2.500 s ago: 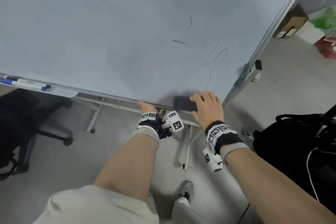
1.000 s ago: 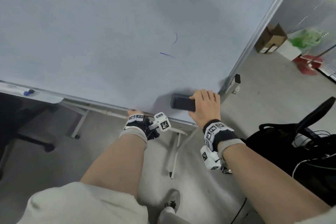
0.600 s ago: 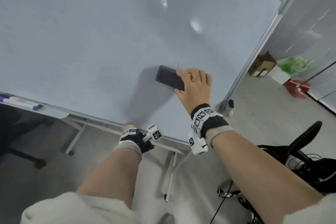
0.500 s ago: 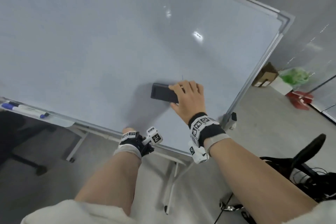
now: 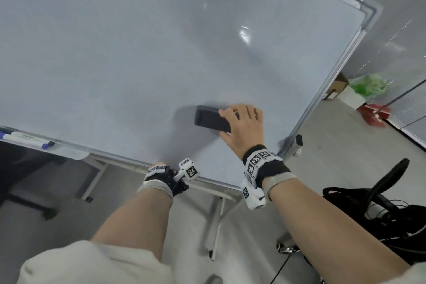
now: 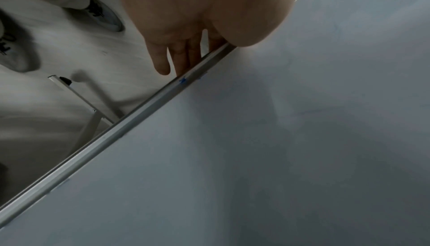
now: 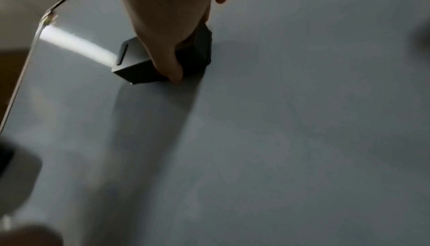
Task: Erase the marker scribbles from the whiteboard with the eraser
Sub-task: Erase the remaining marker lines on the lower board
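Observation:
The whiteboard fills the head view and shows no marker strokes on its face. A black eraser lies flat against its lower right part, and my right hand grips it from the right with curled fingers. The right wrist view shows the eraser pressed on the board under those fingers. My left hand holds the board's bottom frame, thumb in front and fingers behind. In the head view that hand is mostly hidden by its wrist band.
Markers lie on the tray at the board's lower left. The stand's legs reach the floor below the board. A black bag with cables sits at the right, an office chair base at the left. Boxes and a green bag stand beyond the board's right edge.
The right hand has carried the eraser up from the bottom edge to the lower right of the board. The blue strokes seen earlier no longer show. The left hand kept its hold.

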Available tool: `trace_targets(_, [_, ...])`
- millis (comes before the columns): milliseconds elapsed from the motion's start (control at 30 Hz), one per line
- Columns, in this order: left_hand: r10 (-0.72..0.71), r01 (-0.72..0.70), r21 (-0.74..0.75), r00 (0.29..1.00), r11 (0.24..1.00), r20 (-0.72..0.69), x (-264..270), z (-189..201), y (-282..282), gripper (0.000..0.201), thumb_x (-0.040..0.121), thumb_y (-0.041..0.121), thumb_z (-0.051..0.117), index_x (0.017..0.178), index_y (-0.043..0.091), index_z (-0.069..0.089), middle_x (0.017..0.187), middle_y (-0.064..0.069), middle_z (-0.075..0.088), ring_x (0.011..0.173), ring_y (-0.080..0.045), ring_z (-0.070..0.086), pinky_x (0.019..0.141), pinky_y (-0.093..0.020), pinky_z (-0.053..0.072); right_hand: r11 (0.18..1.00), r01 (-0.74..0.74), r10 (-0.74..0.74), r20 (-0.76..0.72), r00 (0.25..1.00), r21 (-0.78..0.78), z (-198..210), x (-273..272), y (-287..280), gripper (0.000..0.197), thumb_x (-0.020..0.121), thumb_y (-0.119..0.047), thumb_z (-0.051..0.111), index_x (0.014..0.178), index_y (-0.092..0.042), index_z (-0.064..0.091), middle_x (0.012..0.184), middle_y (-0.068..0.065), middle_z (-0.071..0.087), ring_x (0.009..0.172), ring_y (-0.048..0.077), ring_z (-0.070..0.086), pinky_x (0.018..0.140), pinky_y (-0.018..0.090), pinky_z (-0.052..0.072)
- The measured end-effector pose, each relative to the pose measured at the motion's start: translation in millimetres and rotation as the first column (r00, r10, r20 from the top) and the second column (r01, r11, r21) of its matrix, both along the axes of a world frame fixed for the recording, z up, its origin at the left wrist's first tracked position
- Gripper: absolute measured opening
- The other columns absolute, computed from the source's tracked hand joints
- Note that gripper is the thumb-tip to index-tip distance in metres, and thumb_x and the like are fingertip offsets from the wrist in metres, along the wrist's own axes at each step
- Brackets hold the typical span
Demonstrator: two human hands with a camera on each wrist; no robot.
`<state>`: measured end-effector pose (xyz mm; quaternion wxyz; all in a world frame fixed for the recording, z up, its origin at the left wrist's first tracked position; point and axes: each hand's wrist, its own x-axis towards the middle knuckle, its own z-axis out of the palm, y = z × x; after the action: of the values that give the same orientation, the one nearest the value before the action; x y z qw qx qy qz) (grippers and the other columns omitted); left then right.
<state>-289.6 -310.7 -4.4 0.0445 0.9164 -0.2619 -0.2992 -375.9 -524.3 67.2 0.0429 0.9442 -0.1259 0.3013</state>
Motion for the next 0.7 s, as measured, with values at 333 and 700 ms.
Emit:
trace_targets(333, [0.136,-0.129,0.084,0.987,0.988,-0.086,8,-19,0,0.047,0.073,0.053,0.071,0.107,0.021,0.073,0.097,-0.004,0.066,0.079,-0.022,0.053,0.07,-0.022,0.041,0.995,-0.036,0.044,-0.081,0.996,0.096,-17,1,13,0.055,0.054,-0.027,0.087,0.103,-0.024,0.061,0.1,0.004,0.056,0.091,0.027,0.05,0.081,0.038,0.033])
trace_targets(700, [0.324,-0.314,0.084,0.927,0.946,-0.19,38,-7,35,0.051,0.092,0.028,0.064,0.132,-0.002,0.056,0.129,-0.016,0.062,0.12,-0.028,0.061,0.106,-0.037,0.046,0.989,-0.017,0.035,-0.121,0.992,0.146,-7,39,71,0.049,0.066,-0.029,0.076,0.113,-0.025,0.063,0.105,-0.001,0.058,0.097,0.025,0.049,0.084,0.037,0.035])
